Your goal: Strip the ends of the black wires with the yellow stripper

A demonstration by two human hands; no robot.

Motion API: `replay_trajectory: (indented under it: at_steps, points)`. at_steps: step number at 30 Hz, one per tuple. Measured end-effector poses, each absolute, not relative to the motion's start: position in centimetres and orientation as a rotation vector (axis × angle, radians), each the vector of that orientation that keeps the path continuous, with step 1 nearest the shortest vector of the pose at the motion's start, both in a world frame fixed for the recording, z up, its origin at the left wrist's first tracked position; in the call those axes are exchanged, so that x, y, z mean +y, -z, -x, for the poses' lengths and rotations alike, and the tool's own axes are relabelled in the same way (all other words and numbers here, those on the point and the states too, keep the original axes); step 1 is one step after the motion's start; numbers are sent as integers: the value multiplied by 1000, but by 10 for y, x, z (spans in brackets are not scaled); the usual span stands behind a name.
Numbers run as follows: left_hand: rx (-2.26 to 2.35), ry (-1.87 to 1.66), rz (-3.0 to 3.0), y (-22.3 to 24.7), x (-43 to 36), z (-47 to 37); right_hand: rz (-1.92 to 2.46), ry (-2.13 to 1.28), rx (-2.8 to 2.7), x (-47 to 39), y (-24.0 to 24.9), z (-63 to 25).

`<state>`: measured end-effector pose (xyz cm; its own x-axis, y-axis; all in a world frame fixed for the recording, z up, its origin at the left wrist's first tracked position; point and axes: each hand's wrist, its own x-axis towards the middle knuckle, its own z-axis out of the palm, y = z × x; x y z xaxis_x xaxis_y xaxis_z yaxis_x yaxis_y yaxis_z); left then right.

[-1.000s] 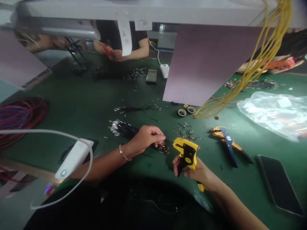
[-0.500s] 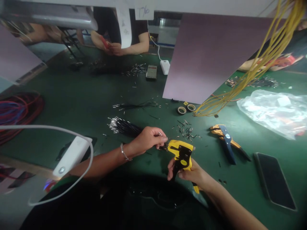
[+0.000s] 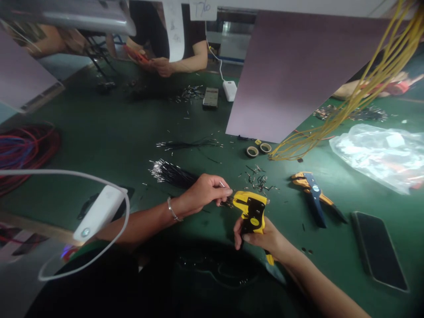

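A yellow and black wire stripper is gripped in my right hand, its jaws pointing left. My left hand pinches a thin black wire right at those jaws; how far the wire reaches into them is too small to tell. Partly behind my left hand lies a thick bundle of black wires with bright bare ends. Farther back rests a thinner bunch of black wires. Short cut scraps are scattered beyond the stripper.
A blue and orange wire stripper and a phone lie to the right. Behind are tape rolls, hanging yellow wires and a plastic bag. A white power bank with a cable is at left. A co-worker's hands hold a red tool.
The stripper has shifted very slightly right in my right hand, and its handles look a little differently squeezed. My left hand stays nearly still. Across the table the co-worker's red tool has swung left.
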<state>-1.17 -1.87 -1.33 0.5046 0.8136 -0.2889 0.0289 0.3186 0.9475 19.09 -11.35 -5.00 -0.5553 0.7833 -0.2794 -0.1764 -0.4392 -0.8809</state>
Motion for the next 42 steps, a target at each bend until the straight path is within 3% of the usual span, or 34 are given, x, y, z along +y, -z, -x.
replay_trajectory:
  at_steps: [42]
  points:
    - [947, -669, -1138, 10, -16, 12, 1236, -1808, -1154, -114, 58, -188]
